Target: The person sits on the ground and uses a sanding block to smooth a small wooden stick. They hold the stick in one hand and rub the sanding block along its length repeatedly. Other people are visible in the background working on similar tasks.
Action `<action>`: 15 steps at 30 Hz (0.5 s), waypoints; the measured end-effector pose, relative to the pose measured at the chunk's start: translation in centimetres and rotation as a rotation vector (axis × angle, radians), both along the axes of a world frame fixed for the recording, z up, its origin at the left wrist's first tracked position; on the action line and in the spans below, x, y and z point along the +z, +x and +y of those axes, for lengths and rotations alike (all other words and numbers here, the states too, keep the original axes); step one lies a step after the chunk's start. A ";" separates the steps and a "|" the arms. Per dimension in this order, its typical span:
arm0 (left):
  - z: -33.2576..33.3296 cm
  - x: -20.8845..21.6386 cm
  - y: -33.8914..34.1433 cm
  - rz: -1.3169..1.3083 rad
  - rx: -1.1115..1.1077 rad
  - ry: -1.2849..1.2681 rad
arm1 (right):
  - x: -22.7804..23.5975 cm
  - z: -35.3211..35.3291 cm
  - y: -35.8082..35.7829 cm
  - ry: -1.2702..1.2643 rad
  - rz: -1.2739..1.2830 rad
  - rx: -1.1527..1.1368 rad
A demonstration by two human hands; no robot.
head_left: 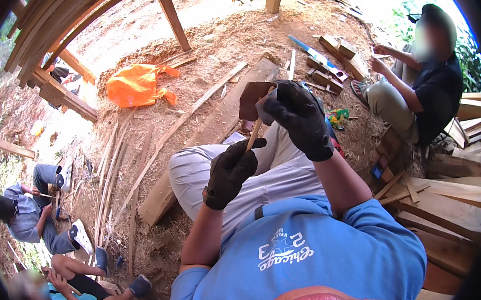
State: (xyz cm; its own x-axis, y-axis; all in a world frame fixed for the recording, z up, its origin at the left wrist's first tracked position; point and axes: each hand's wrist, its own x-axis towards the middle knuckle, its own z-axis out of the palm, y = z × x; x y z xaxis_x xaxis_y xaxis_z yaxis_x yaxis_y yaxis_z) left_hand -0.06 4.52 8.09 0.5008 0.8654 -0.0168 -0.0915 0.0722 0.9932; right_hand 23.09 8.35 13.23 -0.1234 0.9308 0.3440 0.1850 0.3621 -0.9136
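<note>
My left hand [231, 173], in a black glove, is closed around the lower part of a thin wooden stick [254, 135] held above my lap. The stick slants up and to the right. My right hand [299, 118], also gloved in black, is closed on a brown sheet that looks like sandpaper [252, 100]. The sheet is bent around the stick's upper end, and part of it sticks out left of my fingers. My right fingertips and the stick's tip are partly hidden by the sheet and glove.
A wide plank [248, 102] lies beyond my knees, with long thin strips [108, 176] to the left. An orange bag [133, 86] lies far left. Wooden blocks [325, 80] and a blue-and-white tool [314, 53] lie ahead right. Stacked boards [445, 202] stand right. One person [436, 80] sits right, others left.
</note>
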 end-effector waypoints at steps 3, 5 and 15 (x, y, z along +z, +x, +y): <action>0.5 0.1 0.7 0.085 0.070 -0.011 | 1.0 -0.6 -1.0 -0.082 -0.119 -0.090; 0.7 1.5 2.0 0.123 0.173 0.110 | 0.6 -1.0 -1.5 -0.040 -0.192 -0.105; 1.4 2.2 3.2 0.312 0.242 0.503 | 0.1 -1.2 -0.7 0.223 -0.098 -0.078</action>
